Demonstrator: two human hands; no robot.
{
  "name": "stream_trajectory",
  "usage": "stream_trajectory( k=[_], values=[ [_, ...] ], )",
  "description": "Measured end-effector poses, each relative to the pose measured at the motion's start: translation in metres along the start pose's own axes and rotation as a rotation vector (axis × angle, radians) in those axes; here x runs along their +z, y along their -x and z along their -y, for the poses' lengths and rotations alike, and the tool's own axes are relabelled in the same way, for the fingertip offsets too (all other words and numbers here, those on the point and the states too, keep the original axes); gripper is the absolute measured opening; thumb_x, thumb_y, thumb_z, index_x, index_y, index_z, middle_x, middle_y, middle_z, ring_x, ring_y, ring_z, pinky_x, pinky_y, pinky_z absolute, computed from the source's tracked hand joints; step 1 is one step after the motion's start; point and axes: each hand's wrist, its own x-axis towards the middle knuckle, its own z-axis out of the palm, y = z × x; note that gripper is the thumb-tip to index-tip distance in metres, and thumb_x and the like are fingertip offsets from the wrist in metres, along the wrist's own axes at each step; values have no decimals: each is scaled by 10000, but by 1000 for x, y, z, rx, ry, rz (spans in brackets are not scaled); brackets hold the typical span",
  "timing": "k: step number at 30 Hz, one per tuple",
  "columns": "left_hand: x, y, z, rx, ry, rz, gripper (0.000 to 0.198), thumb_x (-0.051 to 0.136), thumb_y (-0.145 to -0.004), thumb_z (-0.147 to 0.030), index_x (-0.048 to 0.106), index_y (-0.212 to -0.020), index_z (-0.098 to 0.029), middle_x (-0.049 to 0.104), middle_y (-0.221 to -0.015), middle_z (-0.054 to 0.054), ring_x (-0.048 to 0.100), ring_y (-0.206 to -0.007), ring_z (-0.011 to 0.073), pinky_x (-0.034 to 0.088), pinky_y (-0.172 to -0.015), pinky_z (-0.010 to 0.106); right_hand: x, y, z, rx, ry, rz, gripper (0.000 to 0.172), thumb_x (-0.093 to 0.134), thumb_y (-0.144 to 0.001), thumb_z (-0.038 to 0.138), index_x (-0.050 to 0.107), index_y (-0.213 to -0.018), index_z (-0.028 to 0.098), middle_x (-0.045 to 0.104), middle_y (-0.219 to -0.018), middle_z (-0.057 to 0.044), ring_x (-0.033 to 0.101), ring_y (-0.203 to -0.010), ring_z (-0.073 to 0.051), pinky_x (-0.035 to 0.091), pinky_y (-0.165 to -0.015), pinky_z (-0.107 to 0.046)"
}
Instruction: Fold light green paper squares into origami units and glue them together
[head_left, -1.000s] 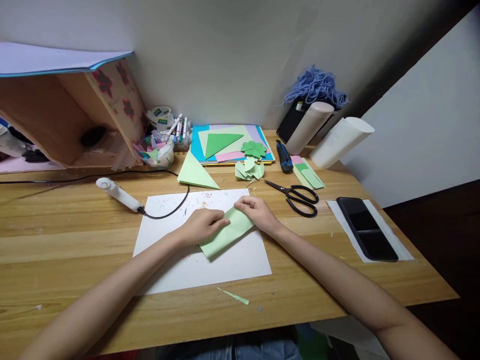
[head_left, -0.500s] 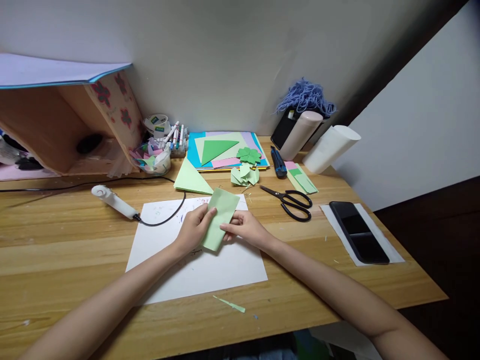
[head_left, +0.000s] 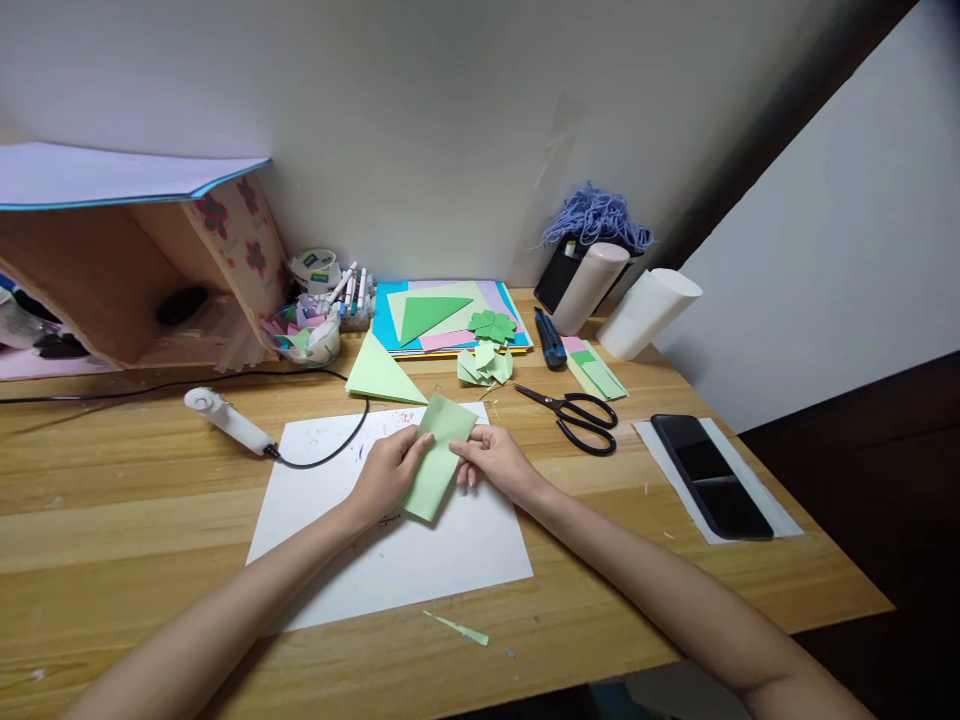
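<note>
wooden tabletop (head_left: 135,520) meets a pale wall (head_left: 420,130) beyond the grip; its near edge runs this side of the grip, its right edge slants past the phone (head_left: 711,475). i see wood broadly left of the grip, more narrowly between white sheet (head_left: 300,570) and phone. left hand (head_left: 384,472) and right hand (head_left: 496,460) each pinch folded green paper (head_left: 439,450) by a long side, thumbs on top, above the white sheet. scissors (head_left: 559,404) lie right of and beyond the grip; pale green triangle (head_left: 381,374) lies beyond, leftward. versus one second ago: paper turned, long side now pointing more nearly wallward; right hand shifted from far corner to right side.
</note>
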Motion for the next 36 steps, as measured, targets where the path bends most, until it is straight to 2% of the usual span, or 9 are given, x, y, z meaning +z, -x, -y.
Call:
stream_trajectory(
  k=[3, 7, 9, 15, 22, 26, 29, 33, 36],
  values=[
    [0, -1, 0, -9, 1, 9, 305, 369, -848, -391, 440, -648, -173, 468, -596, -22, 417, -570, 118, 323, -554, 227, -3, 0, 1, 13, 24, -15, 344, 622, -674, 440, 522, -618, 116, 602, -473, -17, 489, -317, -69, 312, -311, -160],
    [0, -1, 4, -6, -3, 33, 306, 367, -846, -399, 461, -666, -171, 471, -606, -18, 419, -579, 122, 323, -553, 232, -7, 1, 5, -27, 81, -84, 281, 686, -626, 360, 588, -709, 111, 515, -393, 60, 328, -259, -13, 204, -284, -143],
    [0, -2, 5, -12, 5, 42, 307, 370, -843, -405, 462, -667, -171, 466, -605, -19, 417, -579, 122, 321, -546, 232, -9, 0, 5, -36, 75, -95, 294, 649, -658, 396, 570, -633, 114, 487, -363, 60, 295, -246, -9, 174, -277, -147],
    [-1, -2, 3, -34, 24, 44, 333, 375, -826, -435, 422, -625, -174, 420, -579, -27, 385, -558, 117, 310, -525, 230, -14, -4, 4, -47, -16, -44, 386, 570, -689, 500, 498, -574, 139, 556, -431, 8, 463, -310, -64, 306, -303, -158],
    [-3, -3, 3, -46, 53, 104, 352, 368, -821, -466, 433, -634, -176, 421, -582, -26, 392, -557, 123, 316, -512, 228, -26, -7, 7, -86, 62, -95, 349, 628, -661, 463, 532, -632, 129, 572, -451, 7, 489, -350, -63, 366, -352, -155],
    [-7, -4, 4, -10, 31, 236, 364, 386, -816, -448, 444, -590, -169, 423, -560, -26, 396, -545, 118, 315, -511, 225, -28, -2, 12, -42, 102, 43, 335, 624, -675, 443, 569, -742, 120, 609, -548, -5, 573, -457, -97, 440, -438, -185],
    [-10, -4, 3, -8, 48, 303, 366, 406, -808, -449, 495, -600, -160, 447, -555, -24, 408, -538, 114, 314, -493, 218, -26, 2, 13, -24, 187, 113, 300, 679, -631, 365, 595, -792, 126, 627, -642, -7, 585, -509, -94, 423, -438, -170],
    [-16, -7, 1, -50, 185, 235, 316, 508, -753, -460, 579, -762, -152, 574, -737, 15, 517, -667, 142, 394, -571, 227, -27, 0, 10, -40, 231, -22, 307, 657, -646, 401, 593, -753, 120, 578, -510, 11, 507, -389, -72, 322, -337, -152],
    [-19, -11, 4, -151, 506, 129, 409, 499, -754, -487, 524, -973, -142, 604, -875, 67, 586, -724, 169, 458, -647, 283, -30, -5, 6, -120, 142, -205, 327, 641, -658, 439, 560, -730, 130, 555, -463, 23, 469, -360, -64, 344, -351, -164]
  ],
)
